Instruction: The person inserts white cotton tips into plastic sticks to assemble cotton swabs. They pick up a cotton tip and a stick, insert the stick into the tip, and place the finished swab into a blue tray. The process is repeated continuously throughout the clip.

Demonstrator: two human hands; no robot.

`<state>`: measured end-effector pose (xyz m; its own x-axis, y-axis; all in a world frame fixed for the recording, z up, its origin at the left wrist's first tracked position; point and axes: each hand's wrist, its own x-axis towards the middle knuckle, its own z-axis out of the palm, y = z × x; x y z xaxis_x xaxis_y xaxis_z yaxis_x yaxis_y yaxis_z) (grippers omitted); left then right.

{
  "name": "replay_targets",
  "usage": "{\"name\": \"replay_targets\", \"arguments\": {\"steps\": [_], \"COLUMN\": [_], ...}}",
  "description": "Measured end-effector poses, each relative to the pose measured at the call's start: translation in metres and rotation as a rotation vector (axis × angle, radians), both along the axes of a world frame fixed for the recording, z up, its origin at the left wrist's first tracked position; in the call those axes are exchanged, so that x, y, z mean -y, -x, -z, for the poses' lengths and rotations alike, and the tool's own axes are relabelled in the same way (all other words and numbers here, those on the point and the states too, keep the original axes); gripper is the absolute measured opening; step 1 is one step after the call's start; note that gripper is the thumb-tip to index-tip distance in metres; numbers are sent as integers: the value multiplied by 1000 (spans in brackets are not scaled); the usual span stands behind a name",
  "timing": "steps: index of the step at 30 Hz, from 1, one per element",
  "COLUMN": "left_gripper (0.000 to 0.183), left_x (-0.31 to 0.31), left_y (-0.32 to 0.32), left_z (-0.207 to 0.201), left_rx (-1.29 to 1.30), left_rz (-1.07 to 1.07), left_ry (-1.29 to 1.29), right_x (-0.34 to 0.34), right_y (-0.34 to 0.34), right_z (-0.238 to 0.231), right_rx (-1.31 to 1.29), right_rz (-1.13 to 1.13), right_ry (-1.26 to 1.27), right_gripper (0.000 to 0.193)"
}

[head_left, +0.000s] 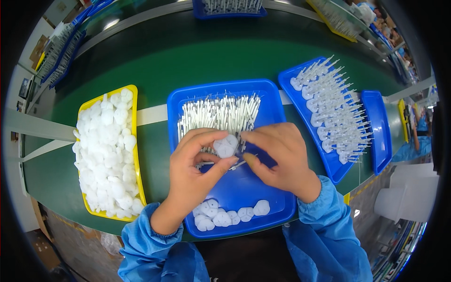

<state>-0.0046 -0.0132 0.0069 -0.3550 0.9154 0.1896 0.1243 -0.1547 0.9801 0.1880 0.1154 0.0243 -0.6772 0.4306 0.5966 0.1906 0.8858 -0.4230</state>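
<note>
My left hand (192, 162) is closed, holding a translucent white scalloped disc (226, 146) between thumb and fingers. Close to the disc's right edge, my right hand (285, 155) curls with its index finger and thumb drawn together. Whatever is pinched there is too small to make out. Both hands hover over a blue tray (274, 103). Many thin white sticks (216, 113) lie packed in its far part, some of them hidden behind my fingers. Several more scalloped discs (222, 219) rest along the tray's near edge.
On the left, a yellow tray (136, 155) is heaped with white discs (105, 155). To the right, a blue tray (305, 145) carries rows of discs with upright sticks (336, 113); beside it lies another blue tray (378, 131). More filled trays line the green table's (155, 61) far side.
</note>
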Motion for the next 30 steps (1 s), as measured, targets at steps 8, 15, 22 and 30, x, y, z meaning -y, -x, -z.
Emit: {"name": "replay_targets", "arguments": {"steps": [8,15,22,30], "left_gripper": [53,55,58,48], "left_x": [-2,-3,-2,1], "left_y": [-3,-3,-5,-1], "left_z": [2,0,-4,-6], "left_rx": [-110,-169,-209,-227], "left_rz": [-5,-27,5,62], "left_ry": [-63,-99,-103,-132], "right_x": [2,8,9,2], "right_y": [-2,-3,-11,-16], "right_z": [2,-1,-5,-7], "right_rx": [60,55,82,146], "right_rz": [-91,-83,-100,94], "right_ry": [-165,-46,-134,-102], "right_gripper": [51,46,46,41]}}
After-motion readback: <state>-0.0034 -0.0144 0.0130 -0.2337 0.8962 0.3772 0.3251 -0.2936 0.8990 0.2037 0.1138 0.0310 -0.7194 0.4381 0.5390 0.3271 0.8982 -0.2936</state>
